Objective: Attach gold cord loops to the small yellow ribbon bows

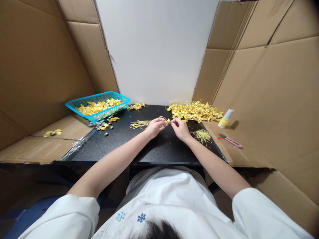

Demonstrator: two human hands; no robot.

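Note:
Over the middle of the black table my left hand (pixel 156 127) is closed on a small yellow ribbon bow (pixel 168 120), with a thin gold cord looping above the fingers. Close against the bow's right side, my right hand (pixel 180 128) is closed in a pinch; whatever lies between its fingertips is too small to name. Just left of my left hand lies a bundle of gold cords (pixel 139 124). A scatter of pale yellow thread scraps (pixel 202 135) sits right of my right hand.
A turquoise basket (pixel 96 118) of yellow bows stands at left, with silvery beads (pixel 106 134) near it. Finished-looking bows form a large pile (pixel 195 111) at back right. A thread spool (pixel 225 119) and pink thread snips (pixel 231 141) rest on cardboard at right. Cardboard walls (pixel 279 99) flank the table.

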